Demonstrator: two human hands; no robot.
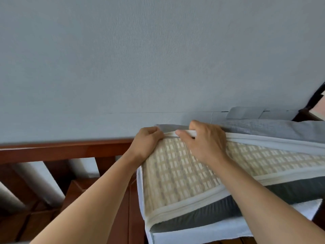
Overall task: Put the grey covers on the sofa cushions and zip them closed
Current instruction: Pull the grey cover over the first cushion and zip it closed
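A sofa cushion [184, 171] with a beige woven-pattern face and cream piping lies tilted in front of me. A grey cover [274, 129] is bunched along its far side, and more dark grey cloth [202, 215] shows under its near edge. My left hand [146, 141] grips the cushion's far left corner with curled fingers. My right hand [205, 140] sits just right of it, fingers curled over the far edge and thumb on the pale piping. The zip is not visible.
A dark red-brown wooden sofa frame [61, 150] with slats runs along the left, against a plain blue-grey wall [158, 59]. A light grey folded piece [244, 112] lies behind the cushion. Dark furniture shows at the far right edge.
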